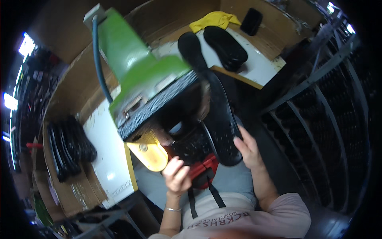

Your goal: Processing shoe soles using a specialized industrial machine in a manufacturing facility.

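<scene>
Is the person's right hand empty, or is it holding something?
Holding: the right hand grips a black sole, its thumb over the edge.

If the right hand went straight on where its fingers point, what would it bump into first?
The right hand would meet the black shoe sole, whose edge its fingers already seem to touch. Beyond, the green machine may lie in line, but depth is unclear.

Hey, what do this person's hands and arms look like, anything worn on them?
The left hand and right hand are gloveless. A thin, silvery bracelet circles the left wrist. The right sleeve is short and pale pink.
</scene>
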`<state>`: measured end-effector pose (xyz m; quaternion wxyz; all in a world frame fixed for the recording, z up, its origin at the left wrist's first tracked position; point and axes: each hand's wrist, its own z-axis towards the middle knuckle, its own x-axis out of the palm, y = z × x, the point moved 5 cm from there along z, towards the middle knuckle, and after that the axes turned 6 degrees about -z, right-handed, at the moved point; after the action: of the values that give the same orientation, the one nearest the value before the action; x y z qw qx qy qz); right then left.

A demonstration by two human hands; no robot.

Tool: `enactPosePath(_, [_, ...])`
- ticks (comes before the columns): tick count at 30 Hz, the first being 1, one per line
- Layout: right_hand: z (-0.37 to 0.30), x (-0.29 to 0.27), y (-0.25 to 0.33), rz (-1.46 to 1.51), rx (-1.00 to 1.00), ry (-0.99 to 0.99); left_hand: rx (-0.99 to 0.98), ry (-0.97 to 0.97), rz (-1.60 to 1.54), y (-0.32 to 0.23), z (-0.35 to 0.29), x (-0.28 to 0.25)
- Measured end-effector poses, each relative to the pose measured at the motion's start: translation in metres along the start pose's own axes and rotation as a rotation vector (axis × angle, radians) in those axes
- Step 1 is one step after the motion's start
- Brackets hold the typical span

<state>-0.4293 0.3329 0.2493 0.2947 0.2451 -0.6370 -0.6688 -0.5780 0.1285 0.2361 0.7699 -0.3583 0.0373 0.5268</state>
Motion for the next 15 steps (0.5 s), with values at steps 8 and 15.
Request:
enactPosePath(8, [0.266,-0.032,-0.037,-0.638,-0.243,-0.301,-0.117,-0.041,0.845,0.094,0.019,-0.145])
enactPosePath(15, [0.274,-0.025,-0.193,-0.877,0.023,-0.127,-0.241,-0.404,1.510,0.117,0.056,-0.351])
